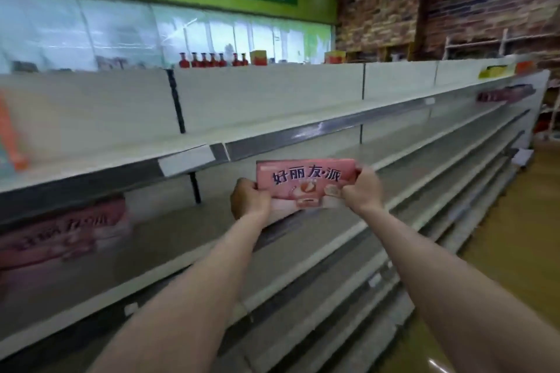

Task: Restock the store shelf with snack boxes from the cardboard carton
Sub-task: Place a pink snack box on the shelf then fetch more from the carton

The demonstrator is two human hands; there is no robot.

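Bare forearms, sleeveless to the hands [251, 200].

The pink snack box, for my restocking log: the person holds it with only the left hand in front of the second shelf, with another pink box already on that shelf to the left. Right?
Not quite. The head view shows both hands gripping the pink snack box: left hand and right hand. The rest holds.

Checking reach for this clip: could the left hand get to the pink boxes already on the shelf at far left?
Probably not yet: the left hand grips the held pink snack box, though nothing blocks the shelved pink boxes.
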